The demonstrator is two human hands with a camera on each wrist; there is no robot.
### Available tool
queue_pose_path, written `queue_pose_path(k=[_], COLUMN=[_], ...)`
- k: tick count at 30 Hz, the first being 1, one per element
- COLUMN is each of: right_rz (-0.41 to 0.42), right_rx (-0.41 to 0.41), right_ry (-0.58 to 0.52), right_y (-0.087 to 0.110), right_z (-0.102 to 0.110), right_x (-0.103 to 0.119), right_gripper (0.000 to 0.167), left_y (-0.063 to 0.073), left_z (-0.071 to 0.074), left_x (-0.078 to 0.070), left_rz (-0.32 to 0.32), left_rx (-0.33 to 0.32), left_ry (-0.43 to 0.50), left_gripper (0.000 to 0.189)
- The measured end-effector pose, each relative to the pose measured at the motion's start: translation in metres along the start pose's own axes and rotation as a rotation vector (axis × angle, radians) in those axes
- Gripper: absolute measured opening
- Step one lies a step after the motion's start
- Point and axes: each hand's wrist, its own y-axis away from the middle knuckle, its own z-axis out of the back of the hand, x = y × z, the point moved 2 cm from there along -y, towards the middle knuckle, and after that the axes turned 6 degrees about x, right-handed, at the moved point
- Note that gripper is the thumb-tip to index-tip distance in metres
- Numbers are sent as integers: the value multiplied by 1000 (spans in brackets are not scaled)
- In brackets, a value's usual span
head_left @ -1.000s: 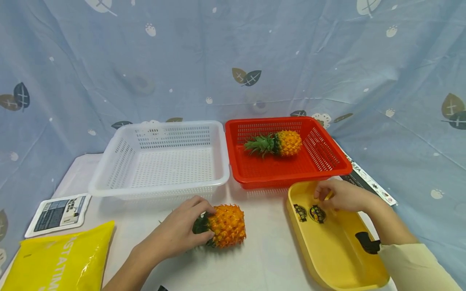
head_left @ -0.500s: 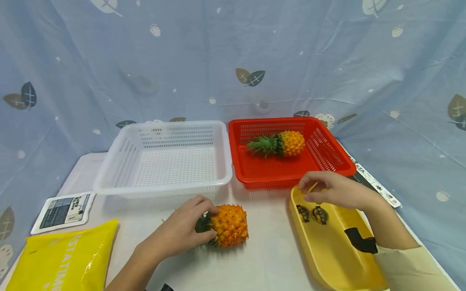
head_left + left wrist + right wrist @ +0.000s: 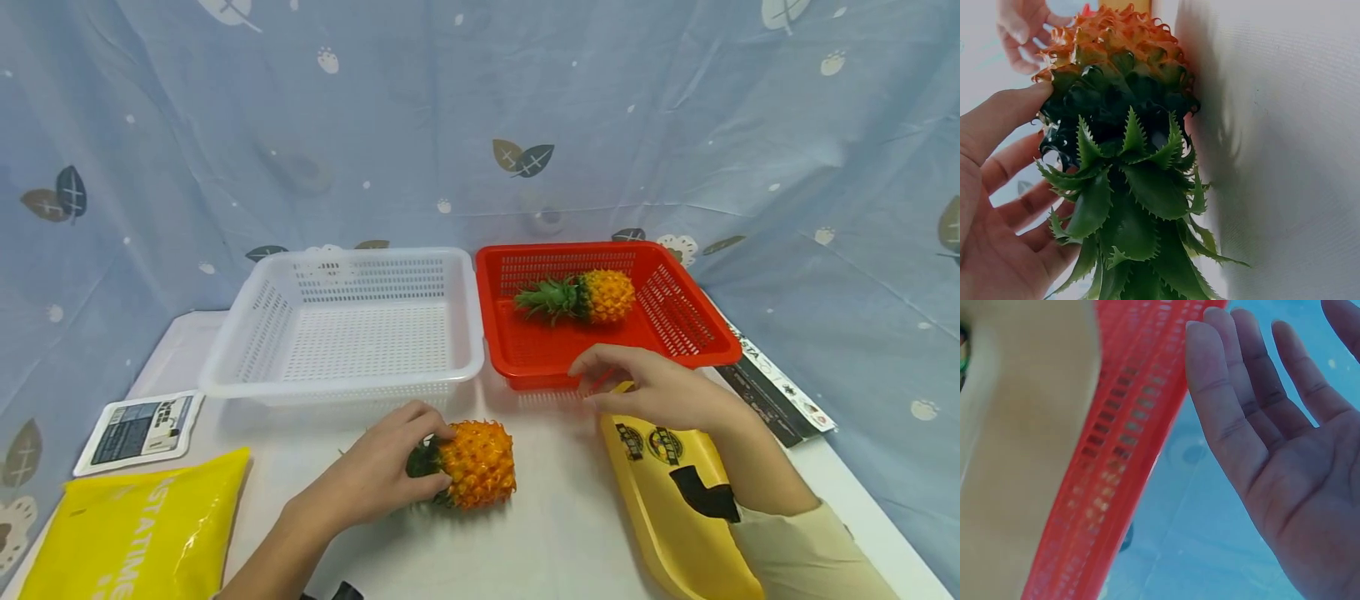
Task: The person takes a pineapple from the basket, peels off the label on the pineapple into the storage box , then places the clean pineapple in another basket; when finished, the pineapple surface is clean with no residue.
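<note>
An orange pineapple [image 3: 480,465] with a green crown lies on its side on the white table. My left hand [image 3: 390,462] grips it where fruit and crown meet. Up close in the left wrist view, the thumb presses the pineapple's dark green lower part [image 3: 1119,94], with the other fingers behind it. A second pineapple [image 3: 607,296] lies in the red basket [image 3: 525,371]. My right hand [image 3: 652,387] holds nothing and hovers over the far end of the yellow tray [image 3: 675,508], close to the basket's front wall. Its fingers look loosely extended in the right wrist view.
A white basket [image 3: 345,392] stands left of the red one. At the left lie a white-edged flat packet [image 3: 138,433] and a yellow bag [image 3: 142,529]. A black-and-white box [image 3: 776,392] lies at the right, and a blue patterned cloth [image 3: 412,100] hangs behind.
My right hand has lifted out of the yellow tray and moved left towards the red basket's front, with nothing in it. The left hand stays on the pineapple. The head view has shifted slightly.
</note>
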Motion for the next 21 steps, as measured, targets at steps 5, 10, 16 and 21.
queue_pose_path(k=[5, 10, 16, 21], right_rz=[5, 14, 42, 2], right_rx=[7, 40, 108, 186], right_ry=[26, -15, -90, -138], right_y=[-12, -26, -39, -49], right_z=[-8, -20, -36, -54], right_x=[10, 18, 25, 32], right_gripper=[31, 34, 38, 59], left_y=[0, 0, 0, 1], left_z=[0, 0, 0, 0], left_x=[0, 0, 1, 0], left_rz=[8, 4, -15, -35], left_rx=[6, 2, -13, -21], left_ry=[1, 5, 10, 5], left_gripper=[36, 36, 34, 34])
